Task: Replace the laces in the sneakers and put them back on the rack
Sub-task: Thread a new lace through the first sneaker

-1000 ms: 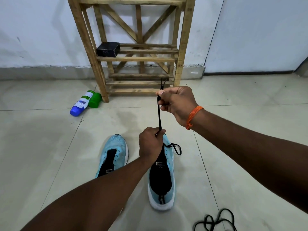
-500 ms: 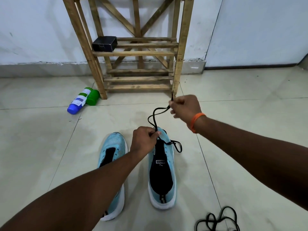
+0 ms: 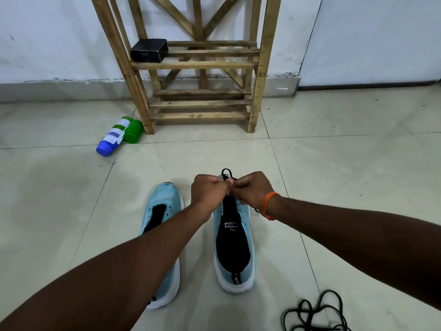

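Two light-blue sneakers stand side by side on the tiled floor, toes toward the wooden rack [image 3: 259, 68]. My left forearm crosses over the left sneaker [image 3: 164, 206]. Over the toe end of the right sneaker [image 3: 235, 249] both hands meet. My left hand [image 3: 208, 191] and my right hand [image 3: 251, 189] have their fingers curled and pinch a black lace [image 3: 226, 173], whose small loop sticks up between them. A bit of lace hangs by my right wrist. The eyelets under my hands are hidden.
A second black lace [image 3: 315, 314] lies tangled on the floor at the lower right. A blue-capped bottle [image 3: 112, 137] and a green container [image 3: 133, 134] lie by the rack's left leg. A black box [image 3: 148, 50] sits on a rack shelf.
My right hand has come down from its raised position to the sneaker's toe, beside my left hand. The lace, first pulled taut upward, is now slack and bunched between the hands.
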